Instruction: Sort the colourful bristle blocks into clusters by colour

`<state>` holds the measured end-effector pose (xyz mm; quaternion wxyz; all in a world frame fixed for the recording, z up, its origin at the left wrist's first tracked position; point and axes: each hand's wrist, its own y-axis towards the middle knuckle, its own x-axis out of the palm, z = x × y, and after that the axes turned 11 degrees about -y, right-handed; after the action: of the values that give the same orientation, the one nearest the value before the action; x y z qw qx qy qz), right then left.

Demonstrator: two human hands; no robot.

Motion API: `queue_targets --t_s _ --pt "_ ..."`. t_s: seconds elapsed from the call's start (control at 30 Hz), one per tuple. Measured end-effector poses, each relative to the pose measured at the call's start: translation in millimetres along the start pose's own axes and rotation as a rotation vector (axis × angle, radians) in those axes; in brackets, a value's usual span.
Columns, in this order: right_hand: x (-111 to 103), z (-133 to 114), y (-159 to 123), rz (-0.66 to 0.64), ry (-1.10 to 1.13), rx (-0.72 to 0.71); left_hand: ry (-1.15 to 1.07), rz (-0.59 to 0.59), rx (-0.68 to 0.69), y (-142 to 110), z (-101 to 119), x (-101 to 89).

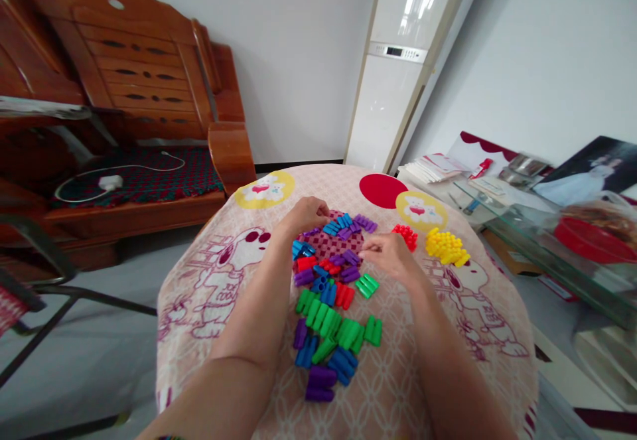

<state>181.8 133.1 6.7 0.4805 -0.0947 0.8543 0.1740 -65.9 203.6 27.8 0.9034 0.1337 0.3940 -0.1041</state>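
Note:
My left hand [307, 214] reaches over the far side of the piled toy pieces, fingers curled together beside purple and blue pieces [336, 227]. What it holds, if anything, is hidden. My right hand [391, 254] is across from it, thumb and fingertips pinched just right of some purple pieces [351, 257]; I cannot make out anything between them. Short plastic tube-like pieces lie in a loose heap: green pieces [323, 317], red pieces [344, 295], blue pieces [343, 366] and purple pieces [321, 384]. Red pieces [405, 236] and a yellow pile [445, 246] lie apart, beyond my right hand.
The round table wears a patterned cloth [199, 294]. A glass-topped stand [537, 227] at the right carries papers [438, 168], a red bowl [597, 239] and a photo [592, 171]. Back left is a wooden bench [144, 88]; a white cabinet air conditioner [388, 95] stands behind.

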Motion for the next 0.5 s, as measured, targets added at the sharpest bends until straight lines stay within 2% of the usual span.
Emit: queue_targets --t_s 0.07,0.17,0.3,0.5 --pt "18 -23 -2 -0.129 -0.039 -0.1 0.001 0.005 0.007 0 0 -0.7" --pt "36 -41 -4 -0.15 -0.207 -0.183 -0.024 0.015 0.006 2 -2 -0.3" --pt "39 -43 -4 -0.1 -0.286 -0.206 -0.04 0.019 0.008 5 -5 1.8" --pt "42 -49 -5 -0.13 -0.271 -0.284 -0.032 0.007 -0.008 5 0 2.5"
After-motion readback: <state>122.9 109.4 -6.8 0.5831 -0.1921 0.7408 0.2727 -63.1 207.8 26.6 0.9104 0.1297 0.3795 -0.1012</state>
